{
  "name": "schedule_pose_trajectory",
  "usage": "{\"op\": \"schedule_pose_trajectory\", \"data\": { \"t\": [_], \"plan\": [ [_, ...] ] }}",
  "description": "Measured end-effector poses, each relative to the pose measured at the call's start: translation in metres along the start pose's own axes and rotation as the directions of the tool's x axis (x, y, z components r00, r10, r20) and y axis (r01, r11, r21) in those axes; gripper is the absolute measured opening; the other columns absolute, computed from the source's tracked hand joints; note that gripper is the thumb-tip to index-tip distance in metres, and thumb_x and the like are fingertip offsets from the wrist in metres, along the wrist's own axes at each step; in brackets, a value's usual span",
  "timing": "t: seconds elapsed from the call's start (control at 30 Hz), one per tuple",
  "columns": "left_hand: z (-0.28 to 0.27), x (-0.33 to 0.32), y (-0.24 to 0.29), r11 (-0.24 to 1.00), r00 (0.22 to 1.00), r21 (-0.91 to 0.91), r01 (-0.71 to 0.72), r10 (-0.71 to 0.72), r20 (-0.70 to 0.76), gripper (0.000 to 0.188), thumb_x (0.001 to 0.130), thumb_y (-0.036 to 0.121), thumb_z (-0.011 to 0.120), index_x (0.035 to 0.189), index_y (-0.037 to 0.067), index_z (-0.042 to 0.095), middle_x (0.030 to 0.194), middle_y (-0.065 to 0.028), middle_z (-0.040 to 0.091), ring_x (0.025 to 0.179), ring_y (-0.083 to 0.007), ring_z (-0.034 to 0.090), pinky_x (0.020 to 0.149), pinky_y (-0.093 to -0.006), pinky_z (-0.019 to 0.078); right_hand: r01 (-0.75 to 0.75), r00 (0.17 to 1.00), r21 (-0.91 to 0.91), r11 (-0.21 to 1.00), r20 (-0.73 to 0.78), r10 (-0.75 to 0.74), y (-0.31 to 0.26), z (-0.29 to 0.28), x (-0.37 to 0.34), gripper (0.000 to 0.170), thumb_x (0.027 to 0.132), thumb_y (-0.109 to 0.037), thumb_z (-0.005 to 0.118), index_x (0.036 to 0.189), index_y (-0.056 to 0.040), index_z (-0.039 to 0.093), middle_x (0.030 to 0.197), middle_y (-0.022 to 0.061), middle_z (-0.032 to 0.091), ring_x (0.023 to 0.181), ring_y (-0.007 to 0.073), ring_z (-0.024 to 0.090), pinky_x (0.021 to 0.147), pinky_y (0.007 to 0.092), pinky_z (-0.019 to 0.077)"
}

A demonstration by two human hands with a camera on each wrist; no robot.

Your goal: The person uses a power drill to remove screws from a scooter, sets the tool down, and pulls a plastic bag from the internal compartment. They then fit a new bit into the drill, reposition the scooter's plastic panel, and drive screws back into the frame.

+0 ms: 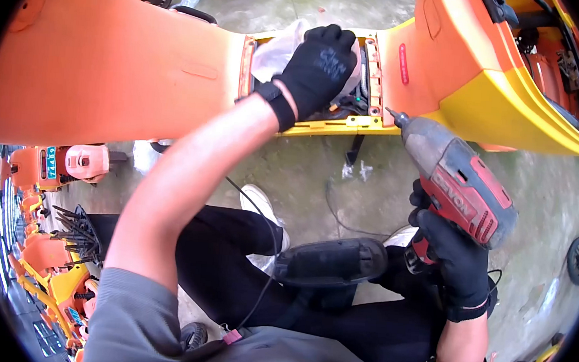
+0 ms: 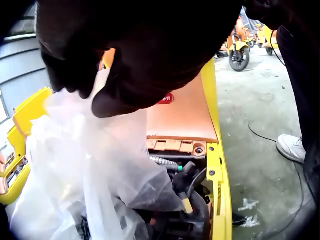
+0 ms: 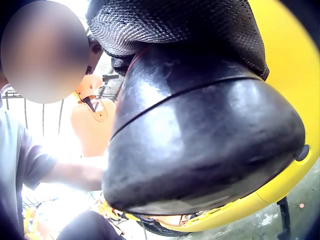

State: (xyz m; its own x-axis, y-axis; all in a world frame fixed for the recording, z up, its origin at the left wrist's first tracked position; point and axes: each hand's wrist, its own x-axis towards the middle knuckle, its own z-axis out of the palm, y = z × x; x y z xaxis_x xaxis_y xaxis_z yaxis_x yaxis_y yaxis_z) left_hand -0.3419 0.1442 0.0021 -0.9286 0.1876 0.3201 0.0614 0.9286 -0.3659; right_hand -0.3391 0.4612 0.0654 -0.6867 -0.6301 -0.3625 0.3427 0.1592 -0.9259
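Observation:
My gloved left hand (image 1: 319,67) pinches a translucent plastic bag (image 1: 272,58) over the open bay in the scooter's middle. Up close in the left wrist view, the left hand (image 2: 135,55) holds the top of the bag (image 2: 95,160), which hangs over wires and a corrugated tube. Gloved too, my right hand (image 1: 450,251) grips the handle of a red and grey power driver (image 1: 463,181), its bit pointing toward the bay's right edge. In the right wrist view the driver's black base (image 3: 200,135) fills the middle, below the right hand (image 3: 180,25).
Orange body panels (image 1: 122,66) flank the bay, with a yellow edge along the near side. A dark oblong part (image 1: 331,260) lies by my legs, with a thin cable on the concrete floor (image 1: 330,177). Other scooters (image 1: 59,166) stand at the left.

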Motion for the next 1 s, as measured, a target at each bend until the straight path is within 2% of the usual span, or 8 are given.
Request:
{"op": "schedule_pose_trajectory", "data": {
  "t": [0.1, 0.23, 0.3, 0.33, 0.53, 0.67, 0.87, 1.0],
  "plan": [
    [0.015, 0.010, -0.013, 0.875, 0.961, -0.480, 0.069, 0.071, 0.266, 0.017, 0.071, 0.005, 0.059, 0.087, 0.004, 0.066, 0.097, -0.0172, 0.064, 0.094, -0.0339, 0.061, 0.080, -0.0397, 0.0487, -0.011, 1.000, -0.084, 0.996, -0.003, 0.011, 0.001, -0.003, -0.005, 0.043, 0.077, -0.003, 0.064, 0.119, 0.0006, 0.056, 0.106, 0.0094, 0.062, 0.095, 0.0178, 0.059, 0.080, 0.0304, 0.0487],
    [0.004, 0.030, -0.022, 0.841, 0.868, -0.518, 0.157, 0.133, 0.479, 0.018, 0.079, 0.019, 0.060, 0.078, 0.002, 0.066, 0.080, -0.0209, 0.064, 0.078, -0.0373, 0.062, 0.070, -0.0414, 0.0483, 0.056, 0.998, -0.086, 0.995, -0.016, -0.057, 0.002, 0.000, -0.011, 0.040, 0.077, -0.005, 0.063, 0.116, 0.0011, 0.058, 0.105, 0.0100, 0.063, 0.096, 0.0191, 0.060, 0.082, 0.0313, 0.0475],
    [0.041, 0.025, -0.023, 0.886, 0.935, -0.458, 0.069, 0.103, 0.341, 0.023, 0.080, 0.024, 0.059, 0.073, 0.004, 0.066, 0.071, -0.0199, 0.064, 0.067, -0.0360, 0.062, 0.061, -0.0414, 0.0478, 0.086, 0.996, -0.093, 0.992, -0.009, -0.087, 0.002, 0.000, -0.011, 0.040, 0.077, -0.004, 0.063, 0.117, 0.0016, 0.057, 0.105, 0.0108, 0.063, 0.096, 0.0193, 0.060, 0.082, 0.0314, 0.0479],
    [0.049, 0.031, -0.016, 0.946, 0.843, -0.263, 0.189, -0.019, 0.538, 0.035, 0.081, 0.036, 0.056, 0.087, 0.004, 0.071, 0.089, -0.0207, 0.067, 0.083, -0.0355, 0.065, 0.075, -0.0405, 0.0515, 0.083, 0.997, -0.092, 0.992, 0.004, -0.083, 0.002, 0.002, -0.010, 0.040, 0.077, -0.004, 0.063, 0.117, 0.0016, 0.057, 0.105, 0.0108, 0.063, 0.096, 0.0193, 0.060, 0.082, 0.0314, 0.0479],
    [0.087, 0.021, -0.004, 0.890, 0.800, -0.146, 0.433, -0.305, 0.517, 0.027, 0.080, 0.025, 0.055, 0.092, 0.007, 0.072, 0.093, -0.0172, 0.069, 0.086, -0.0321, 0.067, 0.076, -0.0391, 0.0524, -0.021, 1.000, -0.113, 0.993, -0.010, 0.020, -0.001, 0.002, -0.013, 0.041, 0.077, -0.004, 0.062, 0.117, 0.0022, 0.057, 0.106, 0.0116, 0.063, 0.097, 0.0204, 0.060, 0.081, 0.0325, 0.0492],
    [0.109, 0.018, -0.005, 0.908, 0.880, -0.106, 0.405, -0.356, 0.314, 0.023, 0.078, 0.025, 0.058, 0.074, 0.005, 0.070, 0.075, -0.0176, 0.067, 0.066, -0.0331, 0.066, 0.060, -0.0394, 0.0521, -0.035, 0.999, -0.102, 0.994, -0.027, 0.033, 0.002, 0.002, -0.010, 0.042, 0.077, -0.004, 0.063, 0.118, 0.0020, 0.056, 0.106, 0.0114, 0.063, 0.098, 0.0208, 0.061, 0.082, 0.0330, 0.0493],
    [0.102, 0.015, -0.001, 0.840, 0.823, -0.208, 0.502, -0.390, 0.413, 0.023, 0.079, 0.025, 0.058, 0.077, 0.007, 0.071, 0.076, -0.0179, 0.067, 0.067, -0.0327, 0.066, 0.059, -0.0392, 0.0517, -0.024, 1.000, -0.146, 0.989, -0.021, 0.021, 0.006, 0.001, 0.001, 0.042, 0.078, -0.004, 0.063, 0.119, 0.0017, 0.056, 0.106, 0.0107, 0.063, 0.096, 0.0198, 0.061, 0.081, 0.0325, 0.0491],
    [0.097, 0.016, -0.005, 0.799, 0.739, -0.250, 0.547, -0.320, 0.593, 0.031, 0.080, 0.027, 0.053, 0.094, 0.006, 0.071, 0.095, -0.0157, 0.069, 0.088, -0.0325, 0.066, 0.079, -0.0400, 0.0502, -0.005, 1.000, -0.177, 0.984, 0.000, 0.006, 0.010, 0.001, 0.004, 0.041, 0.078, -0.006, 0.063, 0.118, 0.0015, 0.057, 0.105, 0.0105, 0.063, 0.093, 0.0185, 0.061, 0.078, 0.0311, 0.0487]
  ]
}}
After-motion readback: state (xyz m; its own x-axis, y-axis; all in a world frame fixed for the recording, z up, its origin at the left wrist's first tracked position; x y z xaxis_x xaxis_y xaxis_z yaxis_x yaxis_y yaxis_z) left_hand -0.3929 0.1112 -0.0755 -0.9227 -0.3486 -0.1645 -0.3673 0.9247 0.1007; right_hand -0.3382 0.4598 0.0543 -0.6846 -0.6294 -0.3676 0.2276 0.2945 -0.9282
